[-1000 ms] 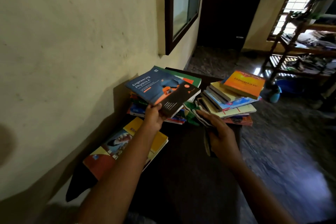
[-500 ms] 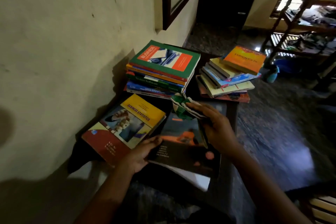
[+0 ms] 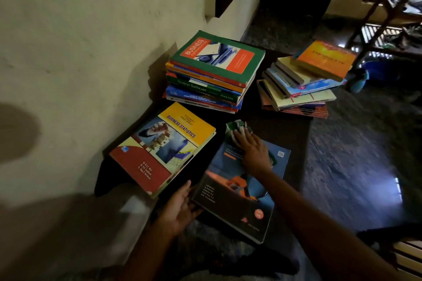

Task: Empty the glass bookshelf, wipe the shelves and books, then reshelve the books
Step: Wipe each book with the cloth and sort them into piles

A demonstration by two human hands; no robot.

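The right hand (image 3: 253, 150) lies flat with its fingers spread, pressing a green-and-white cloth (image 3: 236, 126) onto the far end of the blue book (image 3: 239, 191). That book rests on the dark table (image 3: 290, 134). The left hand (image 3: 180, 209) grips its near corner. A yellow book (image 3: 164, 148) lies just left of both hands. Beyond the right fingertips are a tall stack (image 3: 205, 91) topped by a green book (image 3: 217, 57) and, further right, a looser stack (image 3: 294, 96) topped by an orange book (image 3: 324, 59).

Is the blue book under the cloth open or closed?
Closed: the blue book lies flat, its printed cover facing up, no inside pages showing.
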